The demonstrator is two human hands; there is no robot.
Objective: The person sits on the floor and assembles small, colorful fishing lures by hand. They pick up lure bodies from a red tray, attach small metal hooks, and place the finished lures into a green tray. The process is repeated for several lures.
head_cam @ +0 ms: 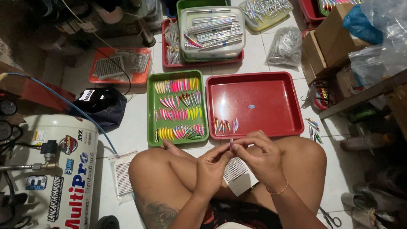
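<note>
Both hands pinched one small pink lure (231, 144) between fingertips: left hand (212, 167) and right hand (261, 157) closed on it, above my crossed legs. Sticker sheet (236, 173) lay below. Judged sticker-fitting in progress; next needs steady placement. Red tray (254, 105) ahead, green tray (177, 108) beside it.

A small pink fishing lure (231, 144) stood nearly upright, pinched between the fingertips of both hands, just above the seated person's lap.
</note>
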